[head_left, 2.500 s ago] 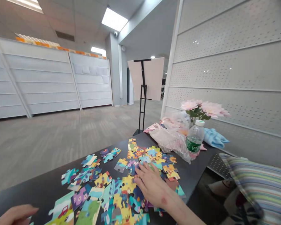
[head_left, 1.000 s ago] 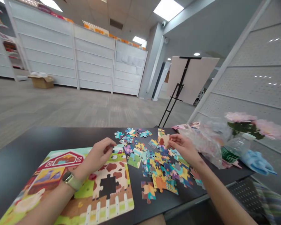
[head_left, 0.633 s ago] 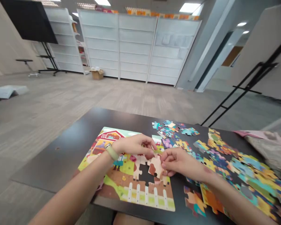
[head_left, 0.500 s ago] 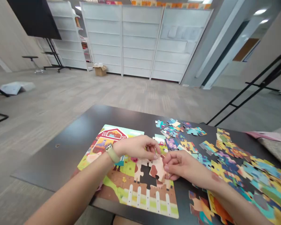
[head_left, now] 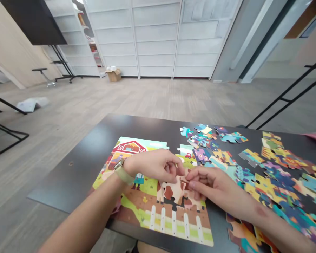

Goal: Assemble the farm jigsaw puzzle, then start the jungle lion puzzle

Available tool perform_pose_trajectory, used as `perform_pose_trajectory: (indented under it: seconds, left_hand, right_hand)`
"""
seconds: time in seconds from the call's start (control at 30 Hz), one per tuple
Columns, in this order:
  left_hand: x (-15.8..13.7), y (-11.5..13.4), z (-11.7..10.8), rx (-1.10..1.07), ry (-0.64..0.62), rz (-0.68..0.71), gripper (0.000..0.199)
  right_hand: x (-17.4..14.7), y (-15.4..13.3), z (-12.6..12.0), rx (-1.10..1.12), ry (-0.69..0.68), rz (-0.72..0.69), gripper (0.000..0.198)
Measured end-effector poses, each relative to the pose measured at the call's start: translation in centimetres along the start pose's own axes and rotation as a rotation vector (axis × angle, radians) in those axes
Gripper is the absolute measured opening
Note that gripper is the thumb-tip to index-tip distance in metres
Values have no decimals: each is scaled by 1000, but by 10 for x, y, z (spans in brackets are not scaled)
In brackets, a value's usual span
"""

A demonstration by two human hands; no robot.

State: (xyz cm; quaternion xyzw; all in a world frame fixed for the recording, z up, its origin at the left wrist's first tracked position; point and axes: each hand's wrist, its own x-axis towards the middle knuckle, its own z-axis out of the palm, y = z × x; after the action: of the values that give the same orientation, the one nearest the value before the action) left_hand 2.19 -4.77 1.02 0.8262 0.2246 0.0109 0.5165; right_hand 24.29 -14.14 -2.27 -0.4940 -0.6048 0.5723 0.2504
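A partly assembled farm jigsaw puzzle point(head_left: 137, 214) lies on the dark table, with a barn, a brown-and-white cow and a white fence on it. A cow-patterned puzzle piece point(head_left: 175, 191) sits over the upper part of a dark gap in the cow; whether it is seated I cannot tell. My left hand point(head_left: 160, 165), with a watch on its wrist, has curled fingers pinching the piece's upper edge. From the right, my right hand point(head_left: 210, 184) closes thumb and finger at the piece's upper right edge. The fingertips partly hide their contact.
Many loose puzzle pieces point(head_left: 274, 189) spread over the right side of the black table point(head_left: 76, 179), some overlapping. Beyond it stand white shelves point(head_left: 155, 38), a cardboard box point(head_left: 113, 75) and a screen on a stand point(head_left: 33, 21). A black metal frame point(head_left: 287, 95) rises at right.
The cow piece now covers more of the gap, leaving only its lower part dark. Both hands have come closer together, and the camera has tilted down.
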Motion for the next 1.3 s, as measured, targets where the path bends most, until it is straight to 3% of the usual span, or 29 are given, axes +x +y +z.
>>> perform_pose_trajectory:
  seconds: [0.17, 0.33, 0.5, 0.67, 0.8, 1.0, 1.17, 1.3]
  left_hand:
    - [-3, -1, -1, -9, -12, -25, 16]
    - [2, 1, 8, -231, 79, 4, 19]
    - [5, -1, 13, -343, 125, -4, 42]
    - [6, 1, 8, -108, 268, 91, 25]
    - [8, 0, 5, 28, 385, 126, 10]
    - [10, -3, 7, 71, 396, 85, 8]
    - [12, -4, 7, 128, 392, 84, 5]
    - [15, -12, 10, 156, 380, 110, 6]
  right_hand:
    - [0, 0, -1, -173, 53, -86, 23]
    - [-3, -4, 8, 12, 56, -98, 20]
    - [-7, -12, 18, 37, -14, -22, 46]
    - [-6, -11, 18, -157, -1, 33, 32]
    - [-6, -7, 16, -235, 47, 57, 38]
    - [-8, -11, 20, -22, 13, 144, 32]
    - [-7, -15, 26, -184, 21, 131, 22]
    - [-7, -16, 28, -495, 124, 58, 15]
